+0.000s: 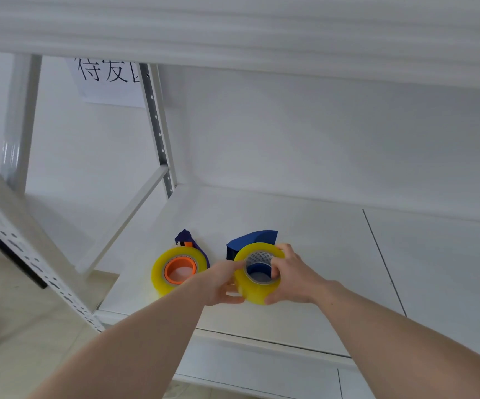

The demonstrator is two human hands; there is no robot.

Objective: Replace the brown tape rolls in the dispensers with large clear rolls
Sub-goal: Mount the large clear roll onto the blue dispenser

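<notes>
Two blue tape dispensers stand on a white shelf (305, 243), each with a large yellowish clear roll on it. The left dispenser (185, 239) carries a clear roll (161, 272) around an orange hub. The right dispenser (251, 239) carries a second clear roll (257, 292) on a blue hub. My left hand (221, 283) grips this roll's left side. My right hand (293, 276) grips its right side, with the thumb inside the core. No brown roll is in view.
The shelf board above hangs low over the working space. White perforated uprights (158, 128) and a diagonal brace (126, 220) stand to the left. A paper sign (106, 82) hangs on the wall behind. Black table legs (8, 263) stand on the tiled floor at the far left.
</notes>
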